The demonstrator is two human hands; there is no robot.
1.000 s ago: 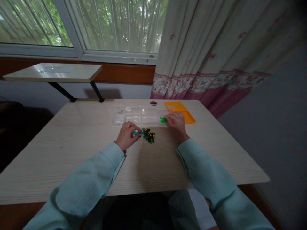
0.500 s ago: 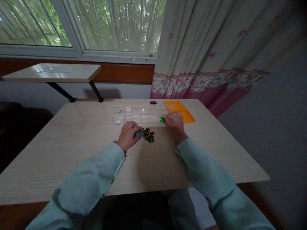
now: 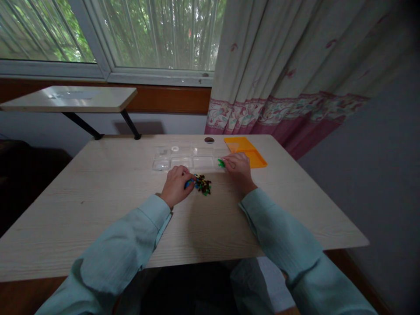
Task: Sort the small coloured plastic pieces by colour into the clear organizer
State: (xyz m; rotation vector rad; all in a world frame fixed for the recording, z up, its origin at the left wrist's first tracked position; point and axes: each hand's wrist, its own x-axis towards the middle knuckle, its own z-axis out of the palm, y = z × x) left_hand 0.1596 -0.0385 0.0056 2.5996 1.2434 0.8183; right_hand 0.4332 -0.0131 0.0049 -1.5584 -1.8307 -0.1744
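Note:
A small pile of brown, green, yellow and blue pieces (image 3: 204, 184) lies on the table, too small to tell their kind. My left hand (image 3: 177, 184) is at the pile's left side, its thumb and fingers closed round a small blue piece (image 3: 188, 183). Behind the pile sits a clear plastic tray (image 3: 192, 158) divided into several compartments. Over the tray's right end, my right hand (image 3: 239, 169) pinches a small green piece (image 3: 221, 163) in its fingertips. That hand hides part of the tray's right side.
An orange two-part tray (image 3: 257, 158) stands behind my right hand. At the back left, a raised shelf (image 3: 95, 104) rests on black legs. A dark round spot (image 3: 209, 140) marks the table's rear edge, and a curtain (image 3: 249, 87) hangs behind on the right.
My left fingers have shifted slightly over the blue pieces, so less blue shows. My right hand stays almost still with the green piece. The view has tilted a little.

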